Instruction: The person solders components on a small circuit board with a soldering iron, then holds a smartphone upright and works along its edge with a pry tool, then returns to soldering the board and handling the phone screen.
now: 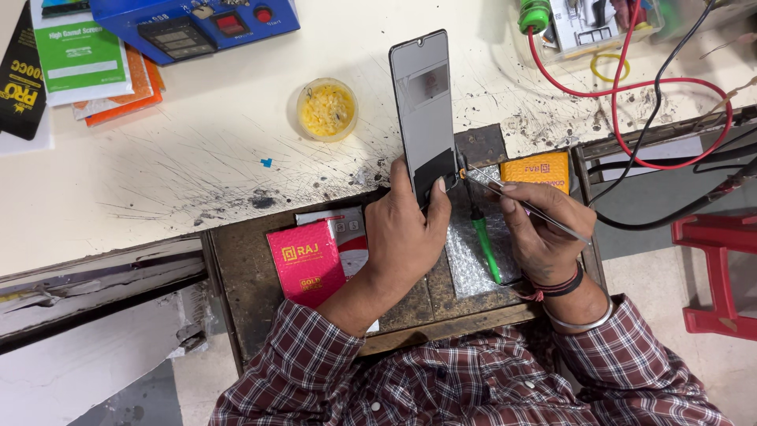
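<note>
The left hand is closed around the lower end of a slim black phone display panel with a grey glass face, holding it upright over the front edge of the scratched cream worktable, thumb pressed on its dark bottom strip. The right hand pinches thin silver metal tweezers between thumb and fingers; their tips touch the panel's lower right corner. Below both hands lies an open drawer holding a pink cardboard box, a sheet of clear bubble wrap and a green-handled screwdriver. A small round tub of yellow paste stands on the worktable, left of the panel.
</note>
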Action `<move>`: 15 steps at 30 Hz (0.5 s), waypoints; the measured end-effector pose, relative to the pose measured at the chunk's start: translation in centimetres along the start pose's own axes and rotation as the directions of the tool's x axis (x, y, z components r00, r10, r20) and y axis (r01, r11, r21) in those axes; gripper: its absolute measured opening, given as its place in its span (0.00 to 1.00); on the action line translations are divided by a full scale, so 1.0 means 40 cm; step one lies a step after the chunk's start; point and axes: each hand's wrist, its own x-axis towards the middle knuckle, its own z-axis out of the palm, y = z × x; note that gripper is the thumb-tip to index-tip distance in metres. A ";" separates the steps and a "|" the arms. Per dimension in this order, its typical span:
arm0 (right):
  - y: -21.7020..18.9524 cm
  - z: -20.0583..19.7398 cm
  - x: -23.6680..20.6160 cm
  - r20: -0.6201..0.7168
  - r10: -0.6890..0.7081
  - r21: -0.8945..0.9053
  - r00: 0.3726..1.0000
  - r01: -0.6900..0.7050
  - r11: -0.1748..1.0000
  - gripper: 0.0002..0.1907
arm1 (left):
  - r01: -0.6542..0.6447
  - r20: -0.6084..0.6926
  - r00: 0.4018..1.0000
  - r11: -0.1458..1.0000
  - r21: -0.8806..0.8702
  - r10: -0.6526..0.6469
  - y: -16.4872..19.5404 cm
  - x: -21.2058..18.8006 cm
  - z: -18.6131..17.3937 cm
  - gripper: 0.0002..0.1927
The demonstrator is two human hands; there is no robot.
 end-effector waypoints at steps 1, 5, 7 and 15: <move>0.001 0.000 -0.001 -0.001 0.004 0.014 1.000 -0.004 1.000 0.04 | 0.001 0.000 1.000 1.000 0.003 -0.001 0.001 0.001 0.000 0.22; 0.009 0.000 -0.007 -0.018 -0.006 -0.006 1.000 0.006 1.000 0.04 | 0.003 -0.002 1.000 1.000 0.003 -0.003 0.002 0.001 -0.003 0.23; 0.015 -0.001 -0.009 -0.039 0.007 0.002 0.999 -0.007 1.000 0.05 | 0.044 0.025 0.999 0.999 0.001 -0.044 0.003 0.001 -0.003 0.23; 0.013 -0.005 -0.007 -0.022 -0.010 0.009 1.000 0.010 1.000 0.04 | 0.005 0.008 1.000 1.000 -0.001 -0.004 0.002 0.000 -0.005 0.21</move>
